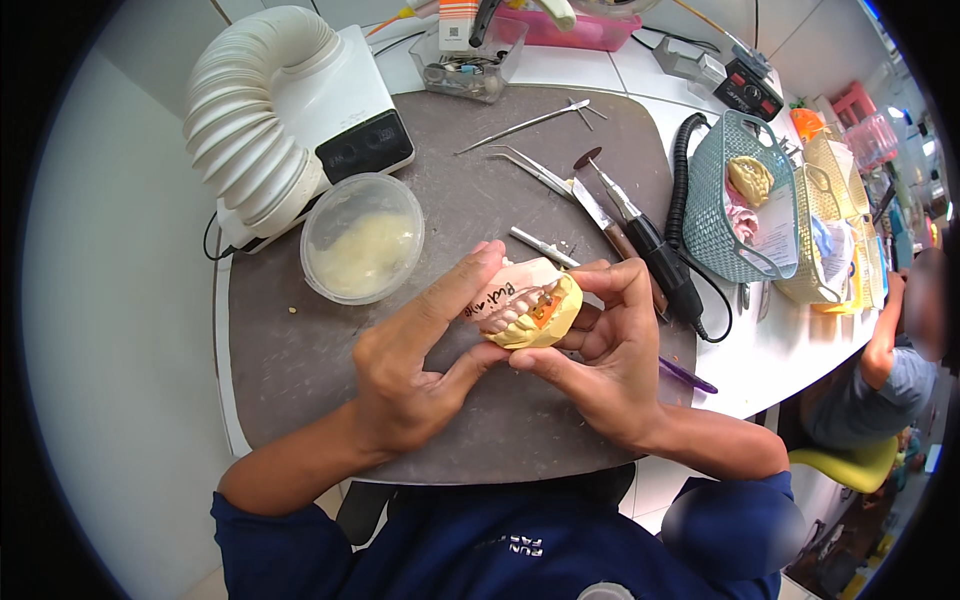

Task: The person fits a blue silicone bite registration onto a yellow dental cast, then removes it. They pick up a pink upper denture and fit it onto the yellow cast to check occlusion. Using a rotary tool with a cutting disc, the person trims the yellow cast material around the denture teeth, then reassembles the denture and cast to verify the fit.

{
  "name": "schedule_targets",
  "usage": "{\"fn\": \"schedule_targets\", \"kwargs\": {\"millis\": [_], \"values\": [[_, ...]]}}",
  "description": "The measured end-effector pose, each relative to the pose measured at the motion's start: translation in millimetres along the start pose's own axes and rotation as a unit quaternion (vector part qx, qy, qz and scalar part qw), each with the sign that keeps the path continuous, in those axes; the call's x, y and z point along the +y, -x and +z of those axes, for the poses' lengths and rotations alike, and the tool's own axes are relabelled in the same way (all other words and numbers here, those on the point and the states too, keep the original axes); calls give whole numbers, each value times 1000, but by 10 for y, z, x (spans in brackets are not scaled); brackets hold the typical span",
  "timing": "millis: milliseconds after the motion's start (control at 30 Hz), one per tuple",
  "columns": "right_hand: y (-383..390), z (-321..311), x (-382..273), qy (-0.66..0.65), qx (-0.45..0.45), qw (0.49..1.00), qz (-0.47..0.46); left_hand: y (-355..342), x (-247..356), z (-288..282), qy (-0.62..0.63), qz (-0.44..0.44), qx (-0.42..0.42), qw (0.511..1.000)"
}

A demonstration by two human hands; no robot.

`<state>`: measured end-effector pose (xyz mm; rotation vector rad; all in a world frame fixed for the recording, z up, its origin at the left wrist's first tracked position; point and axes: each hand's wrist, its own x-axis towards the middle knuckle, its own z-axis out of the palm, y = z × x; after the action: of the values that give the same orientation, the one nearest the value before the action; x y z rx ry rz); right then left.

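Over the middle of the grey work mat, a dental cast in two halves is held between my hands. The upper half, a pale pink plaster cast (519, 276) with handwriting on it, meets the yellow plaster cast (553, 326) at the teeth. An orange piece (546, 312) shows on the yellow half. My left hand (425, 345) grips the pair from the left, with fingers on the pink half and thumb low at the yellow edge. My right hand (610, 350) closes round the right side, its thumb under the yellow base. A metal-handled tool (543, 246) lies just beyond.
At left stand a round tub (362, 240) of pale material and a white hose unit (250, 120). Tweezers (535, 170), a knife (603, 215) and a rotary handpiece (660, 262) lie beyond my hands. A blue-green basket (740, 200) stands right; another person (870, 390) sits far right.
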<state>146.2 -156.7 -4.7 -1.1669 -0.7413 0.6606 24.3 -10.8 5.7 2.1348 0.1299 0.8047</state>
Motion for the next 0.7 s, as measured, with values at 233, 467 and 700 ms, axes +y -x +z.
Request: {"fn": "schedule_targets", "kwargs": {"millis": [233,467,700], "values": [[-23,-15,39,-13,7,1000,13,-31,-40,-1,-7,-2,-28,1000],[-33,-40,-20,-25,-5,999,33,-44,-20,42,-35,27,-13,999],[-24,-37,-46,-12,-1,1000,16,-57,-49,83,-50,75,24,996]]}}
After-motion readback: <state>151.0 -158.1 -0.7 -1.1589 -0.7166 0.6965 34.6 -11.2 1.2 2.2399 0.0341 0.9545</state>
